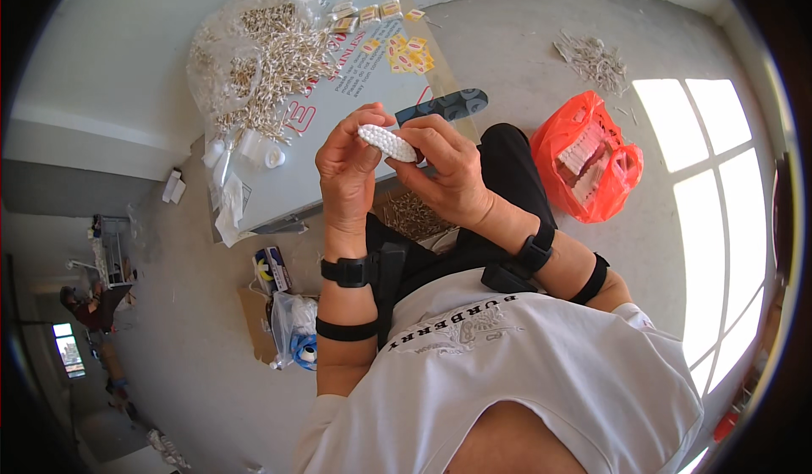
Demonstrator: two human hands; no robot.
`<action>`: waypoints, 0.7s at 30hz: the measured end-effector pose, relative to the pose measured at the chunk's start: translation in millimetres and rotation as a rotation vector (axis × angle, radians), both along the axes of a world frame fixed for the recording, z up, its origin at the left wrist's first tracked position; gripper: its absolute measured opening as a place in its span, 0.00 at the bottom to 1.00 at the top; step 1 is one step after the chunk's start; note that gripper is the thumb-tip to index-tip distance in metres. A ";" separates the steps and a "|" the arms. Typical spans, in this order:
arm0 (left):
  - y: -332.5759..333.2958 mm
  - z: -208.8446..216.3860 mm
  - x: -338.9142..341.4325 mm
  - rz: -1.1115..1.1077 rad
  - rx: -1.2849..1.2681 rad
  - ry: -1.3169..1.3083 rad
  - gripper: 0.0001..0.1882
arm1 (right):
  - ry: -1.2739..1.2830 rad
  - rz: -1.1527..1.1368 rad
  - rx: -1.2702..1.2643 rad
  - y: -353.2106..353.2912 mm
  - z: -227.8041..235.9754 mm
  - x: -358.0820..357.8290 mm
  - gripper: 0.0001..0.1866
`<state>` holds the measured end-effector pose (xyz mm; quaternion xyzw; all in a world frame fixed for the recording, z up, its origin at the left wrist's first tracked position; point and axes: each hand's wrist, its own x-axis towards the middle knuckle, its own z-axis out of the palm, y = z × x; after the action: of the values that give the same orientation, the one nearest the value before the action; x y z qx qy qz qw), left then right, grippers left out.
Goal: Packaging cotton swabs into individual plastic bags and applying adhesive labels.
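Note:
A tight bundle of cotton swabs (387,142) is held up between my two hands, its white cotton tips packed into an oval face. My left hand (347,165) pinches its left end with thumb and fingers. Around the right end close the fingers of my right hand (452,169), which hide part of the bundle. Just beyond them a dark patterned strip (463,104) sticks out over the table edge. On the grey table (317,169) in front of me, a large heap of loose cotton swabs (275,60) spills from a clear plastic bag (207,60).
Yellow cards (410,54) and small packs (369,15) lie at the table's far side; a white roll (272,157) sits near its left edge. On the right stands a red plastic bag (562,182) of packed swabs. More swabs (410,213) lie below the table edge. A person (89,312) is far left.

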<state>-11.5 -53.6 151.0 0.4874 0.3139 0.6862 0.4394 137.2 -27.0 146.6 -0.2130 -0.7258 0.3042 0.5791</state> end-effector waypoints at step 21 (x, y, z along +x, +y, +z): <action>26.0 -2.5 -21.0 -0.388 0.114 -0.060 0.15 | -0.038 -0.083 0.241 4.1 -1.5 -10.2 0.16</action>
<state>-32.4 -27.5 148.5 0.5421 0.1615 0.6194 0.5445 126.9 -22.9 145.1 -0.1774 -0.7584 0.1867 0.5987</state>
